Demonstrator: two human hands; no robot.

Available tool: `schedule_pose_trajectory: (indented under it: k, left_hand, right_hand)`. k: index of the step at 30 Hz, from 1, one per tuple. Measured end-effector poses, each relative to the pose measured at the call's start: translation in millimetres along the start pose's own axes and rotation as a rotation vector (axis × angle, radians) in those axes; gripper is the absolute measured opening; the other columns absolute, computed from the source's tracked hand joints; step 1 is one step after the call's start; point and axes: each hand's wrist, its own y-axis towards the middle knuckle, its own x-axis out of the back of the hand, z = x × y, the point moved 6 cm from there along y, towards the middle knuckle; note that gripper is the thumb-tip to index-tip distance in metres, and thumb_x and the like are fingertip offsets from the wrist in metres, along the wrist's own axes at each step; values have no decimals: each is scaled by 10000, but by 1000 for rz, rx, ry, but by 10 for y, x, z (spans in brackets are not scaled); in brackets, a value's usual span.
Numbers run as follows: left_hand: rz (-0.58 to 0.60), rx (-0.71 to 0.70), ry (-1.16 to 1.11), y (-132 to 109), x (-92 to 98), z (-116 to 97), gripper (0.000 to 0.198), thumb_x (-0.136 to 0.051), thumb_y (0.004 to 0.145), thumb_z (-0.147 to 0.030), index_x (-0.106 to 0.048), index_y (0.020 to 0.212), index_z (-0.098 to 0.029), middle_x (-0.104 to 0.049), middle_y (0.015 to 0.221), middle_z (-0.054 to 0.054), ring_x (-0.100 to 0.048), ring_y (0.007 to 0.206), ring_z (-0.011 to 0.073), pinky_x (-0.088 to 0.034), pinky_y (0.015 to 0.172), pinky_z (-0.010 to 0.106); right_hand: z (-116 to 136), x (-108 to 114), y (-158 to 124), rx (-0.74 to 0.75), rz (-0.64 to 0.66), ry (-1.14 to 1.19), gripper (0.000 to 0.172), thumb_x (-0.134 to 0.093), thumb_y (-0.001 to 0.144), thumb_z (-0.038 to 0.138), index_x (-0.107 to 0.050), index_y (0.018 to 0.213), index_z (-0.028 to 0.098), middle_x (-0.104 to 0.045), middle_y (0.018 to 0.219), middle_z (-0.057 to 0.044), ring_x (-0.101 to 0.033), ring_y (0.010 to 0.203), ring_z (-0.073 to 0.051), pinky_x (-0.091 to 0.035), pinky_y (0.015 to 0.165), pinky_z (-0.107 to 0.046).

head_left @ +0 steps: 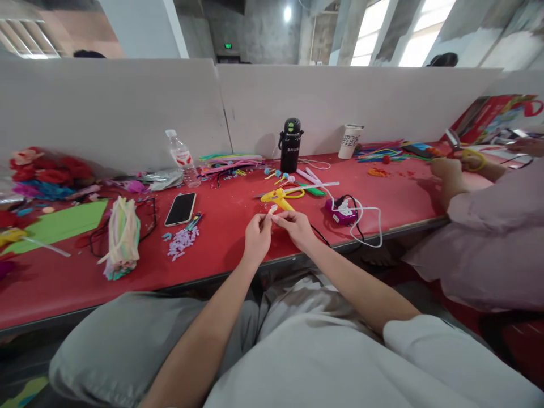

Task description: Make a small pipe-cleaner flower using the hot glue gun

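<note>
The left hand (257,238) and right hand (298,228) meet fingertip to fingertip, pinching a small pale piece (273,209) between them above the counter (225,232). A light, steady pinch should avoid crushing it; keep knuckles off the yellow hot-glue gun (275,196) just beyond.

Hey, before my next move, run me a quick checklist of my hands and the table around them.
1. Grip: small pale piece pinched between left hand and right hand fingertips: ok.
2. Yellow glue gun lying just beyond the hands: ok.
3. Glue gun heat: cannot tell.
4. Black bottle upright, lid on: ok.
5. White cable kept clear of the table edge: not ok, a loop hangs over it.
</note>
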Motion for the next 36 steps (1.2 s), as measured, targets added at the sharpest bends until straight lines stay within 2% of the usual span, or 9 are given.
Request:
schedule_pose_trajectory:
  k: [4, 10, 17, 23, 30, 36]
  left_hand:
    - [34, -8, 5, 3, -16, 40, 275, -485, 930, -388, -543, 786, -161, -561, 671, 0, -510, 598, 111, -402, 584, 236]
    - [17, 9, -5, 24, 16, 106, 335, -461, 936, -438, -551, 787, -152, -538, 636, -2, -494, 578, 111, -387, 560, 230]
    - [49, 6, -43, 42, 18, 153, 340, -499, 911, -442, -568, 747, -152, -526, 608, -6, -475, 563, 105, -373, 549, 225]
    - [52, 34, -142, 53, 67, 155, 308, -566, 868, -445, -630, 791, -154, -546, 631, -8, -489, 561, 100, -390, 538, 220]
    - [48, 9, -94, 84, 204, 139, 260, -563, 872, -393, -678, 875, -159, -569, 618, -7, -489, 515, 94, -395, 521, 222]
    - [80, -1, -58, 55, 192, 130, 249, -553, 881, -379, -670, 867, -159, -576, 612, -3, -507, 511, 99, -408, 525, 225]
  right_hand:
    - [31, -26, -17, 10, 20, -36, 280, -789, 672, 443, -694, 721, 185, -677, 702, -4, -608, 666, -153, -484, 700, -284]
    - [119, -114, -54, 66, 175, -118, 253, -705, 782, 436, -676, 778, 185, -658, 729, -10, -576, 687, -145, -460, 700, -278]
    - [123, -153, -52, 73, 226, -159, 273, -670, 810, 455, -631, 757, 190, -623, 706, 4, -539, 669, -137, -431, 675, -272]
    - [95, -76, -39, 63, 113, -124, 278, -684, 799, 460, -662, 784, 183, -608, 707, 3, -512, 647, -126, -415, 646, -264]
    - [15, -3, -23, 40, 35, -91, 297, -671, 800, 485, -671, 861, 194, -618, 765, -11, -537, 664, -139, -453, 661, -276]
    - [35, 3, -21, 65, 17, -148, 312, -665, 800, 500, -667, 842, 190, -602, 713, -5, -531, 637, -139, -452, 637, -273]
